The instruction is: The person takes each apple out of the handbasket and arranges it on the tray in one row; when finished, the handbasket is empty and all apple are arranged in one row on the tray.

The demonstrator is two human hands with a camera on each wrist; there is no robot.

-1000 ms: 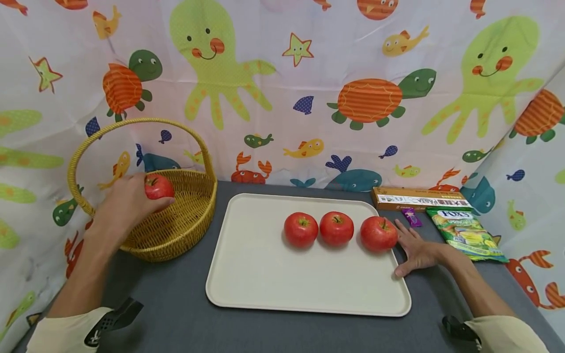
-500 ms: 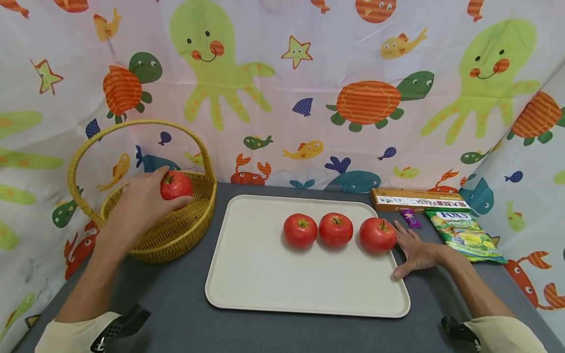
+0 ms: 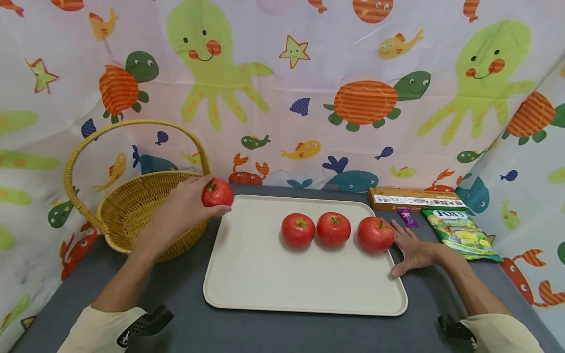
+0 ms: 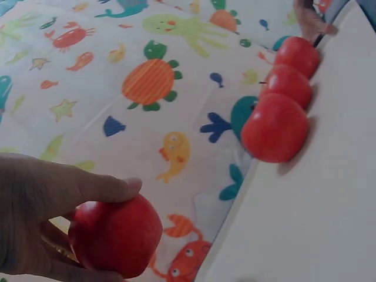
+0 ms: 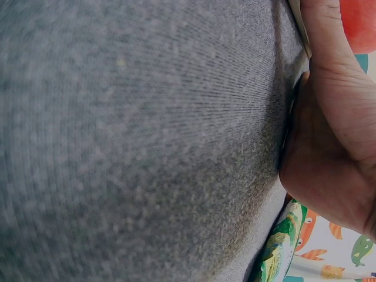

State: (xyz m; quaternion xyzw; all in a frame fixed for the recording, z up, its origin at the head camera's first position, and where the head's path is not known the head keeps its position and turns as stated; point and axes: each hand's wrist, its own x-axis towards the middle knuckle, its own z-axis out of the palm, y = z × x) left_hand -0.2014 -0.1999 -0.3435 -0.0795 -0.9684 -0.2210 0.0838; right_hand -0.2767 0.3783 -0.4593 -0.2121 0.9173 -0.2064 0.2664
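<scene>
A red apple is gripped between the thumb and fingers of my left hand, raised near the left edge of the cream tray. The left wrist view shows the same apple held from the side. Three red apples sit in a row on the tray's right half. My right hand rests at the tray's right edge with fingers spread, beside the rightmost apple. Behind my left forearm stands a yellow wicker basket with a tall handle; part of its inside is hidden.
Back right, an orange-brown box lies against the printed curtain. By it are a small purple wrapped sweet and a green snack bag, close to my right forearm. Grey cloth covers the table.
My left hand has carried the apple rightward from over the basket to the tray's left edge. The right hand and the three apples on the tray stay put.
</scene>
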